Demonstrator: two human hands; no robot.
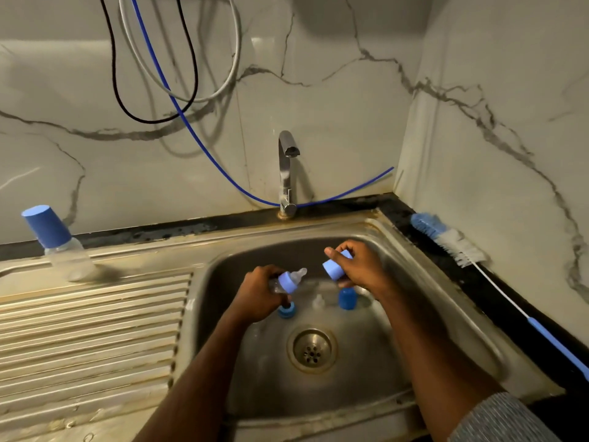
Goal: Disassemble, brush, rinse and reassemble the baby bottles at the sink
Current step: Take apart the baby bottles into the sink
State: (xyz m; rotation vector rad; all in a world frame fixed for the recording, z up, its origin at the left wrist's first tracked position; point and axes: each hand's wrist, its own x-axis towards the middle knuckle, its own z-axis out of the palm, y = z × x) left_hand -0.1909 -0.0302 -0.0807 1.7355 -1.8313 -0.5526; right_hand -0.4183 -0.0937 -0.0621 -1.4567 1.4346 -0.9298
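Observation:
Over the steel sink (pixel 414 314) my left hand (pixel 258 295) grips a clear baby bottle (pixel 288 280) with a blue collar and a clear teat pointing right. My right hand (pixel 360 266) holds a light blue cap (pixel 334 269) just right of the teat, apart from it. On the sink floor lie a blue ring (pixel 287 312), a clear teat (pixel 318 302) and a darker blue cap (pixel 346 298). Another capped bottle (pixel 60 244) stands on the left counter.
A chrome tap (pixel 287 173) rises behind the basin, no water running. A blue-and-white bottle brush (pixel 452 240) lies on the dark ledge at right. The ribbed draining board (pixel 89 330) spans the left. The drain (pixel 312 349) sits mid-basin. Cables and a blue hose (pixel 197 135) hang on the wall.

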